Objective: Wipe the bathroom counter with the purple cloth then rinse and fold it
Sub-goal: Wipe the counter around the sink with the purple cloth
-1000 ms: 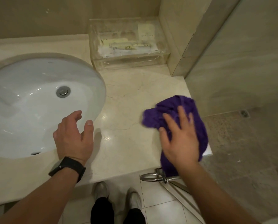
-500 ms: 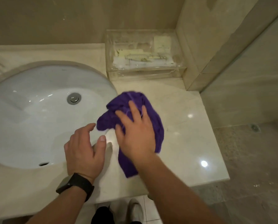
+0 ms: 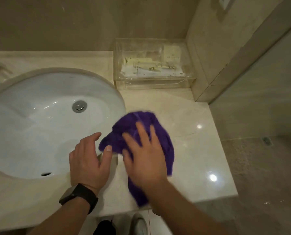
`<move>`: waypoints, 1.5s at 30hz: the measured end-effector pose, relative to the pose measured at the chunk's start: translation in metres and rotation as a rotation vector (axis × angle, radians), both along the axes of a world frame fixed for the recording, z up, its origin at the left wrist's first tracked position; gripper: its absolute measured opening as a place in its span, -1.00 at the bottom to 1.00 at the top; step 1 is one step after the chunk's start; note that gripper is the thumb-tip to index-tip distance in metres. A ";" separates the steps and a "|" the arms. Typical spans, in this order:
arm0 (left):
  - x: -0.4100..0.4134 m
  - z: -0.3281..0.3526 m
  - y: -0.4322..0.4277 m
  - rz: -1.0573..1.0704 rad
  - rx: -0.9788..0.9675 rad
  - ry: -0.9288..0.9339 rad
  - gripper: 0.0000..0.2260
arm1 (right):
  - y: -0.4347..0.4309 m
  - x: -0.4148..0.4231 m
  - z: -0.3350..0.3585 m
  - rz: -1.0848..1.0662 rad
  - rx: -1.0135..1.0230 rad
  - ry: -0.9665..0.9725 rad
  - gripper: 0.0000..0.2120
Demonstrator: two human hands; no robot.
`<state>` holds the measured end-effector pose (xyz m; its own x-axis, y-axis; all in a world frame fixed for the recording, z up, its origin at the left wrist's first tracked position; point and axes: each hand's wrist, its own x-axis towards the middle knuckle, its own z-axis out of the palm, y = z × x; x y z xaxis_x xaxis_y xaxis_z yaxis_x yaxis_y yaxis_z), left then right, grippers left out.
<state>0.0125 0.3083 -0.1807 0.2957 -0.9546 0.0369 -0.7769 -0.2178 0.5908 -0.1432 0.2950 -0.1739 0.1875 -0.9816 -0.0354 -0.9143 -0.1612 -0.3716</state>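
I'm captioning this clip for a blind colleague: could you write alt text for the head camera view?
A person's right hand presses a crumpled purple cloth onto a beige marble bathroom counter beside a white sink, while the left hand, black watch on its wrist, rests at the sink's rim. A clear box of toiletries stands against the back wall.

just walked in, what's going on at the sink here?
A person is wiping the bathroom counter. The right hand, blurred, presses the purple cloth flat on the marble just right of the sink. The left hand rests at the sink's rim, holding nothing. Rinsing and folding are not yet done.
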 end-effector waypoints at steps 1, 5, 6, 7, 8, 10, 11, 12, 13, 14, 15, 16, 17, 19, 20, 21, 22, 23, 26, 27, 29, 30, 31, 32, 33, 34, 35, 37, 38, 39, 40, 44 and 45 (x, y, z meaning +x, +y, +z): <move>0.000 0.000 0.000 -0.004 0.000 -0.001 -0.45 | 0.024 0.001 -0.001 0.007 -0.019 0.002 -0.57; 0.001 0.000 0.001 -0.009 -0.014 -0.010 -0.47 | 0.054 0.002 -0.009 -0.026 -0.024 -0.006 -0.58; 0.001 0.000 0.001 -0.008 -0.015 -0.005 -0.47 | 0.045 0.003 -0.009 -0.050 -0.035 -0.022 -0.58; 0.000 -0.001 0.001 -0.007 -0.012 0.002 -0.47 | 0.031 0.005 -0.009 -0.074 -0.045 -0.037 -0.59; 0.000 -0.001 0.000 -0.001 -0.009 0.013 -0.46 | 0.013 0.007 -0.007 -0.095 -0.052 -0.045 -0.59; 0.001 0.000 0.000 0.014 -0.003 0.027 -0.45 | -0.031 0.008 -0.005 -0.120 -0.010 -0.048 -0.57; 0.001 0.000 0.000 0.018 0.000 0.030 -0.45 | -0.053 0.007 -0.004 -0.133 0.019 -0.043 -0.56; 0.000 0.000 0.000 0.021 0.002 0.033 -0.44 | -0.074 0.005 -0.002 -0.143 0.041 -0.040 -0.56; 0.001 0.000 0.000 0.024 0.001 0.038 -0.44 | -0.092 0.004 -0.001 -0.151 0.057 -0.040 -0.55; 0.001 0.000 0.000 0.027 0.000 0.043 -0.44 | -0.106 0.003 -0.001 -0.154 0.065 -0.040 -0.55; 0.001 0.000 0.000 0.028 -0.001 0.045 -0.44 | -0.114 0.002 -0.001 -0.150 0.067 -0.038 -0.56; 0.001 -0.001 0.000 0.030 0.000 0.044 -0.44 | -0.118 0.001 -0.001 -0.141 0.067 -0.035 -0.56; 0.002 -0.001 0.000 0.032 0.002 0.043 -0.44 | -0.117 0.001 -0.001 -0.132 0.066 -0.037 -0.56; 0.001 -0.002 0.000 0.034 0.010 0.040 -0.42 | -0.104 -0.001 0.000 -0.123 0.063 -0.041 -0.56; 0.001 -0.003 0.000 0.032 0.014 0.035 -0.42 | -0.090 -0.003 -0.001 -0.125 0.054 -0.040 -0.56; 0.000 -0.003 -0.001 0.030 0.019 0.029 -0.42 | -0.072 -0.004 -0.002 -0.129 0.038 -0.034 -0.56; 0.000 -0.004 -0.001 0.028 0.027 0.022 -0.42 | -0.049 -0.005 -0.003 -0.128 0.021 -0.020 -0.56; 0.000 -0.004 -0.001 0.026 0.035 0.015 -0.42 | -0.026 -0.007 -0.004 -0.124 0.007 -0.005 -0.57; 0.000 -0.005 -0.002 0.014 0.041 -0.003 -0.43 | 0.024 -0.008 -0.009 -0.121 -0.030 0.003 -0.59; 0.000 -0.006 -0.001 0.011 0.039 -0.011 -0.43 | 0.029 -0.008 -0.013 -0.129 -0.042 0.002 -0.59; 0.000 -0.006 -0.001 0.013 0.039 -0.023 -0.43 | 0.023 -0.005 -0.013 -0.153 -0.061 0.001 -0.59; 0.000 -0.006 -0.001 0.016 0.042 -0.028 -0.43 | 0.015 -0.003 -0.012 -0.161 -0.065 0.001 -0.59; 0.000 -0.007 0.000 0.021 0.044 -0.033 -0.43 | 0.006 0.000 -0.010 -0.163 -0.064 -0.002 -0.59; -0.001 -0.007 0.000 0.025 0.044 -0.037 -0.43 | -0.006 0.004 -0.008 -0.162 -0.051 -0.009 -0.59; -0.001 -0.007 0.000 0.027 0.041 -0.039 -0.43 | -0.021 0.006 -0.006 -0.161 -0.028 -0.018 -0.58; -0.001 -0.007 0.000 0.028 0.037 -0.037 -0.43 | -0.038 0.009 -0.005 -0.161 0.003 -0.025 -0.57; -0.001 -0.007 0.000 0.029 0.034 -0.037 -0.44 | -0.056 0.011 -0.003 -0.163 0.034 -0.029 -0.56; 0.000 -0.007 -0.002 0.035 0.038 -0.042 -0.43 | -0.088 0.016 0.000 -0.174 0.065 -0.041 -0.55; 0.001 -0.007 -0.002 0.039 0.046 -0.044 -0.43 | -0.100 0.017 0.001 -0.182 0.073 -0.046 -0.56; 0.001 -0.008 -0.003 0.042 0.055 -0.046 -0.44 | -0.108 0.018 0.000 -0.187 0.077 -0.044 -0.56; 0.000 -0.009 -0.003 0.047 0.061 -0.048 -0.44 | -0.112 0.019 -0.001 -0.189 0.077 -0.037 -0.56; 0.000 -0.009 -0.004 0.050 0.079 -0.057 -0.47 | -0.093 0.019 -0.002 -0.181 0.062 -0.025 -0.55; 0.000 -0.009 -0.004 0.047 0.079 -0.061 -0.47 | -0.080 0.020 -0.003 -0.178 0.055 -0.031 -0.55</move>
